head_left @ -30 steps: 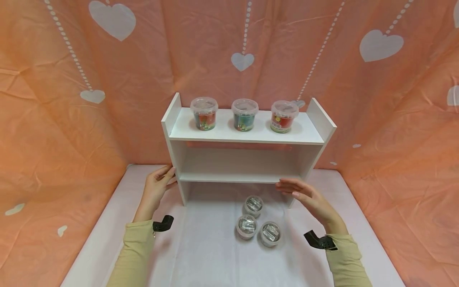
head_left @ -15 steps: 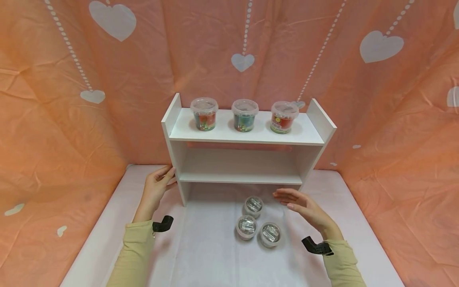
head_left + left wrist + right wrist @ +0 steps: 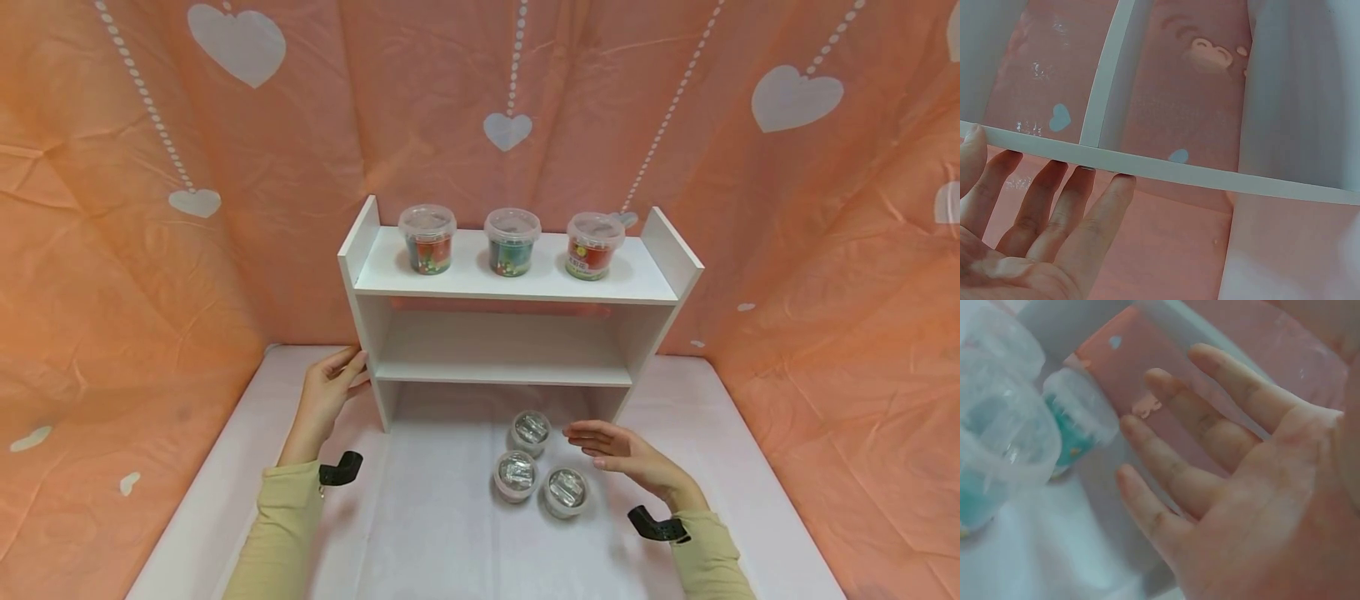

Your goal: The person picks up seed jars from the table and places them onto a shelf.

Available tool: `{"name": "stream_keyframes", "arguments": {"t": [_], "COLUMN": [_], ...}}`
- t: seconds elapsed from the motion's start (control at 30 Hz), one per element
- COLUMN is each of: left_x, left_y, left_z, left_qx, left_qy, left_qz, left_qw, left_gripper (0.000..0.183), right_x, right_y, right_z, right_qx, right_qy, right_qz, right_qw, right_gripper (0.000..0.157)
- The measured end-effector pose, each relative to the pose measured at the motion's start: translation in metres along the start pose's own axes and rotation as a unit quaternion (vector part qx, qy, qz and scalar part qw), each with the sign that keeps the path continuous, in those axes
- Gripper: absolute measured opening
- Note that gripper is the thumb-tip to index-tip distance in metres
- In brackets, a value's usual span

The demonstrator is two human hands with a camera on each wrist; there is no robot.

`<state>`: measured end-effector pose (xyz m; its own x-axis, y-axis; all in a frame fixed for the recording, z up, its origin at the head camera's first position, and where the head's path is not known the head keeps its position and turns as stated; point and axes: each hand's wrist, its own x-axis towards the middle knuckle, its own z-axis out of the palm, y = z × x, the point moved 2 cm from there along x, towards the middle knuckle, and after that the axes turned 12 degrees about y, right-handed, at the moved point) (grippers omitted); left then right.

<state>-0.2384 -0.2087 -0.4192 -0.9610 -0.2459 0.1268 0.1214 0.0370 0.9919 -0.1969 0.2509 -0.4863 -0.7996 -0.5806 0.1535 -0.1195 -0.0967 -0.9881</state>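
Observation:
A white two-tier shelf unit (image 3: 465, 286) stands at the back of the table. My left hand (image 3: 327, 393) rests at its left side panel, fingers extended; in the left wrist view the fingertips (image 3: 1124, 181) meet the panel's edge. Three clear lidded tubs with silvery packets sit grouped before the shelf: a rear tub (image 3: 532, 428), a left tub (image 3: 515, 473) and a right tub (image 3: 566, 489). Just right of them my right hand (image 3: 626, 457) hovers, fingers loosely extended, holding nothing. The right wrist view shows its open palm beside a large near tub (image 3: 1007, 419).
On the top board stand a red-labelled tub (image 3: 431, 252), a blue-green tub (image 3: 512, 253) and another red tub (image 3: 588, 257). A white cloth covers the table (image 3: 435, 533). Orange sheeting (image 3: 442, 100) with white hearts hangs behind and at both sides.
My right hand has come down from the shelf's right front, moving toward the viewer and slightly left, close to the grouped tubs. My left hand and all the tubs stay put.

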Motion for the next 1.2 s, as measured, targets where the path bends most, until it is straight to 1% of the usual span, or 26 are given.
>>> {"name": "stream_keyframes", "arguments": {"t": [0.13,0.2,0.37,0.6,0.83,1.03,1.2], "left_x": [0.000,0.000,0.000,0.000,0.000,-0.001,-0.001], "left_y": [0.000,0.000,0.001,0.001,0.000,0.001,0.001], "left_z": [0.000,0.000,0.001,0.000,0.000,0.000,0.000], "left_qx": [-0.002,-0.003,0.003,0.007,0.005,-0.001,0.002], "left_qy": [0.003,0.005,0.004,0.004,0.009,0.010,0.009], "left_qz": [0.000,0.001,-0.001,-0.005,-0.006,-0.007,-0.007], "left_qw": [1.0000,1.0000,1.0000,1.0000,0.9999,0.9999,0.9999], "left_gripper": [0.053,0.053,0.053,0.055,0.054,0.055,0.054], "right_x": [-0.003,-0.004,-0.005,-0.005,-0.006,-0.009,-0.011], "right_y": [0.010,0.014,0.023,0.036,0.043,0.049,0.053], "right_z": [-0.001,-0.001,0.000,0.005,0.012,0.015,0.016], "right_qx": [0.016,0.025,0.042,0.052,0.036,0.038,0.028], "right_qy": [-0.015,-0.022,-0.041,-0.058,-0.059,-0.061,-0.054], "right_qz": [0.027,0.033,0.027,0.040,0.047,0.067,0.084], "right_qw": [0.999,0.999,0.998,0.996,0.996,0.995,0.995], "right_gripper": [0.057,0.060,0.060,0.064,0.065,0.068,0.071]}}
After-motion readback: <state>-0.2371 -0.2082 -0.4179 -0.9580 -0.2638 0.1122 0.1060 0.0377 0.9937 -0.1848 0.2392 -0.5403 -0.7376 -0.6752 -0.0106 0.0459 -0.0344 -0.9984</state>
